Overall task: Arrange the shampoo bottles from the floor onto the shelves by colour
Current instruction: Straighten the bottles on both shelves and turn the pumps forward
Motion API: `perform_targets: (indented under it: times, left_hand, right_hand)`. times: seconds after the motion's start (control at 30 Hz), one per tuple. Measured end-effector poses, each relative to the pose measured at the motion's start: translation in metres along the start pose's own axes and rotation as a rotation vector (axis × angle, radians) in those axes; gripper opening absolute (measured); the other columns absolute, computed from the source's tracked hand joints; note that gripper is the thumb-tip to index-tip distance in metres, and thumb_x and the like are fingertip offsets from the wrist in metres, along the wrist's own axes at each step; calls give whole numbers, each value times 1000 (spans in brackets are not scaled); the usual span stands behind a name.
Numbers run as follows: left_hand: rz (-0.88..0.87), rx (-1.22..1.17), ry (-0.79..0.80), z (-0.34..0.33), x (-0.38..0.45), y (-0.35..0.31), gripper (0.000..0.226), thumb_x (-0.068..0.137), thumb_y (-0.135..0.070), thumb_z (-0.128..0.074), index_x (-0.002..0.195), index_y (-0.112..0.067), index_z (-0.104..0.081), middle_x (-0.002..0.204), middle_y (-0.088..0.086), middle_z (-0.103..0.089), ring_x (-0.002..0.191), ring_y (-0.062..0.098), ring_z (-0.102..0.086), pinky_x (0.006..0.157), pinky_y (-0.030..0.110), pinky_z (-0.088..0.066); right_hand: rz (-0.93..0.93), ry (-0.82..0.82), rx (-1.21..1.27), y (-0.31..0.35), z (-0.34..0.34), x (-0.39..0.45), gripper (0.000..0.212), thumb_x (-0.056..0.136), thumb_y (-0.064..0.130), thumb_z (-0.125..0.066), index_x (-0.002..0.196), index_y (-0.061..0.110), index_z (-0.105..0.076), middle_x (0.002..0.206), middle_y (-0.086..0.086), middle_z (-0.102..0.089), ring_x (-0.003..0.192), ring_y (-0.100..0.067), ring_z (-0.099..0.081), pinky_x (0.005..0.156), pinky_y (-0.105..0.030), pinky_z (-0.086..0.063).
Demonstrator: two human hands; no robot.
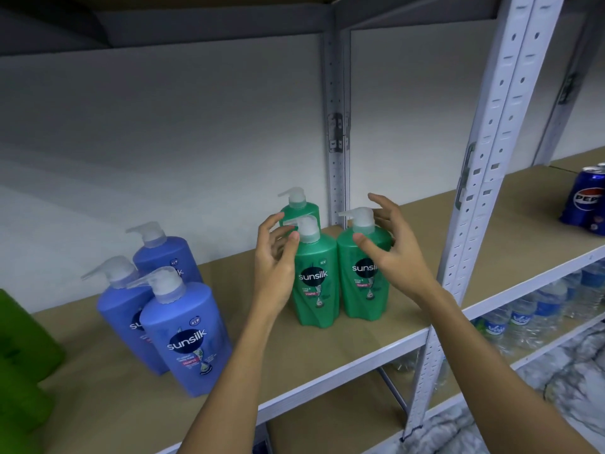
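Blue Sunsilk bottles (183,335) cluster nearest on the shelf (343,348); beyond, the left hand (275,257) and right hand (393,247) hover loosely spread, grasping nothing, around two green Sunsilk bottles (340,276). A careless nudge could topple them onto the rear green bottle (299,208).

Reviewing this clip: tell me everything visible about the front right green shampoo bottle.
The front right green plastic shampoo bottle stands upright on the tan shelf board, close beside another green bottle, contact unclear. It has a translucent white pump head, nozzle pointing left, and a dark round "sunsilk" label. The right hand hovers around its shoulder, fingers spread and loosely curved; whether they touch it is unclear.
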State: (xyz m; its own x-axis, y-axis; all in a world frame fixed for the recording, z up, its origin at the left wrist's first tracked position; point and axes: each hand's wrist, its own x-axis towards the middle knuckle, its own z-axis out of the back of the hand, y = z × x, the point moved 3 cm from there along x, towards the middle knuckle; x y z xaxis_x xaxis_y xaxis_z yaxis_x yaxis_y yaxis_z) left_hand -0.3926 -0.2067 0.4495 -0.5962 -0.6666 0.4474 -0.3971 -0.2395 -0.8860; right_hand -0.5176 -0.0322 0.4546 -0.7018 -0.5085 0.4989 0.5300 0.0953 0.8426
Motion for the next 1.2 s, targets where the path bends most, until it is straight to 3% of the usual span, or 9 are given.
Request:
perform_targets:
  times: [0.13,0.2,0.3,0.5,0.6,0.73,0.87,1.03,1.2]
  left_hand:
    - [-37,-2,-88,-8,4,0,18,101,-5,-53,115,-13,-61,96,-17,-71,91,-4,-64,80,10,-46]
    - [-29,-18,-125,-8,7,3,13,102,-10,-54,108,-14,-64,94,-21,-72,91,-1,-65,82,14,-48]
    - [-11,-36,-180,-8,11,6,11,101,-13,-56,99,-17,-66,94,-10,-72,91,8,-66,85,24,-50]
    - [4,10,-168,-6,13,9,8,101,-17,-58,100,-15,-65,101,3,-73,96,16,-68,91,37,-54]
    - [30,-13,-153,-6,11,6,8,101,-18,-58,103,-16,-66,98,1,-75,94,16,-69,88,37,-55]
    - [57,-28,-54,-4,-1,8,17,99,-18,-61,114,-26,-62,99,1,-76,91,10,-70,79,23,-55]
    - [3,53,85,5,-13,16,32,93,-11,-67,121,-24,-59,118,0,-70,110,9,-66,90,20,-50]
    - [-5,132,271,17,-24,24,66,82,4,-72,136,-26,-51,128,-1,-65,117,13,-64,96,24,-51]
    - [47,178,219,24,-26,28,72,79,4,-79,139,-25,-51,127,-4,-65,118,8,-63,100,28,-52]
  right_hand:
    - [48,-25,-83,11,-9,14,47,93,28,-71,134,41,-51,132,7,-56,121,-5,-53,100,-23,-47]
    - [20,-28,-53,11,-12,19,34,94,30,-70,125,37,-58,120,7,-63,106,-8,-62,92,-28,-55]
    - [-38,-53,-32,7,-16,21,16,96,32,-68,112,31,-65,100,7,-71,86,-17,-68,77,-43,-60]
    - [-50,-75,-37,7,-19,22,9,97,33,-66,105,29,-67,97,12,-69,84,-27,-67,70,-52,-59]
    - [-36,-67,-33,6,-18,21,12,97,32,-66,109,29,-66,99,8,-70,85,-25,-68,73,-49,-59]
    - [8,-50,-39,0,-14,13,40,95,23,-70,131,34,-55,120,6,-63,107,-11,-62,92,-30,-54]
    - [-27,-123,-16,-10,-3,-1,54,90,30,-74,138,35,-49,133,7,-58,122,-6,-56,103,-39,-51]
    - [-73,-62,-49,-30,2,-24,70,76,48,-81,137,45,-48,136,9,-56,124,-15,-57,99,-47,-54]
    - [-120,-8,66,-37,3,-34,75,78,10,-84,136,40,-48,113,19,-67,104,-6,-67,79,-27,-61]
